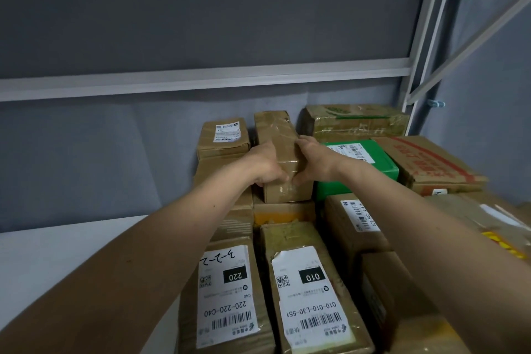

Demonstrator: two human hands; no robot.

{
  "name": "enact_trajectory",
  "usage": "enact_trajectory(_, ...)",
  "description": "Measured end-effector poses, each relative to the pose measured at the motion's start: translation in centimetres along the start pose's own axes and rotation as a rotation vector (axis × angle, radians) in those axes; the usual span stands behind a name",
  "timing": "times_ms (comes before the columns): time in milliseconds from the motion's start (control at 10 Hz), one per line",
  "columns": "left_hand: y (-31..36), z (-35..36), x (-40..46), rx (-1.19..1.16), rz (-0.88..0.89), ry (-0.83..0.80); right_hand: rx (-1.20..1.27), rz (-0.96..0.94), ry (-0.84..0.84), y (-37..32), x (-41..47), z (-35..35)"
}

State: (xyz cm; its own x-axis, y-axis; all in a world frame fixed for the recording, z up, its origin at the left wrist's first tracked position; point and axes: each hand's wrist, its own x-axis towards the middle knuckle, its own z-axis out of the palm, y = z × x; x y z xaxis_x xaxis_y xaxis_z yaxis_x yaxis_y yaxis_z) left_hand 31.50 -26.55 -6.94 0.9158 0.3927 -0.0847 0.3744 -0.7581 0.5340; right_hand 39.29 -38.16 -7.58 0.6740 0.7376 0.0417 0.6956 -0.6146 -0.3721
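A long taped cardboard box (277, 135) lies on top of a pile of parcels, its near end toward me. My left hand (265, 165) grips its left side near the front corner, fingers curled under the edge. My right hand (311, 159) grips the right side of the same box, thumb on the top edge. Both arms reach forward over the nearer parcels.
Two labelled brown parcels marked 220 (230, 290) and 010 (310, 293) lie nearest me. A green box (373, 164), a red-printed carton (425, 164) and a taped carton (356, 121) sit to the right. A white shelf surface (57, 256) is at left; a metal frame rail (201, 80) crosses behind.
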Motion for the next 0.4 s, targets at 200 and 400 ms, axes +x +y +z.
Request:
enact_trajectory(200,0.2,-0.4,-0.6,-0.004,0.0,-0.005,-0.021,0.0,0.009,-0.1,-0.2,-0.1)
enact_trajectory(400,-0.7,-2.0,-1.2,-0.01,0.064,0.078,-0.184,-0.012,-0.053,-1.3,-0.4,-1.7)
